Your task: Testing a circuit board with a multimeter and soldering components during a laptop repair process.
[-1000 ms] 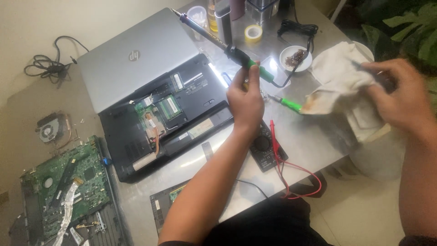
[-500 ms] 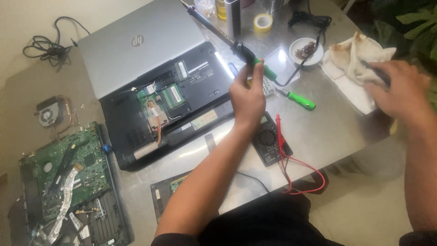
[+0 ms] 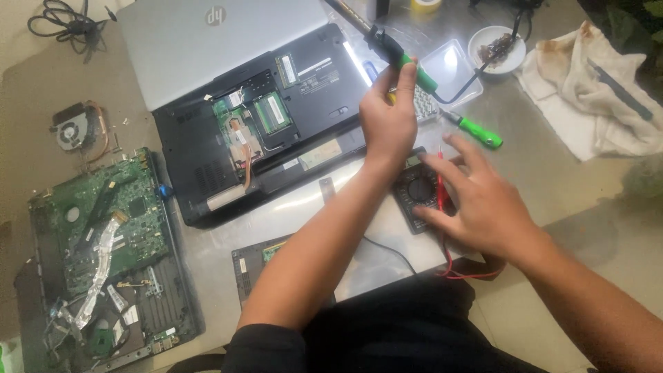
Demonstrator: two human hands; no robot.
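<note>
Glossy grey worktable (image 3: 552,173), pale floor (image 3: 621,255)

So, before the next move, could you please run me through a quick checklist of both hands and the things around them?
1. Left hand grips the soldering iron by its green handle: ok.
2. Iron tip clear of the open laptop: cannot tell, the tip is out of view.
3. Right hand rests on the multimeter: ok.
4. Red test leads lie free: not ok, under the right hand.
5. Green screwdriver clear of both hands: ok.
</note>
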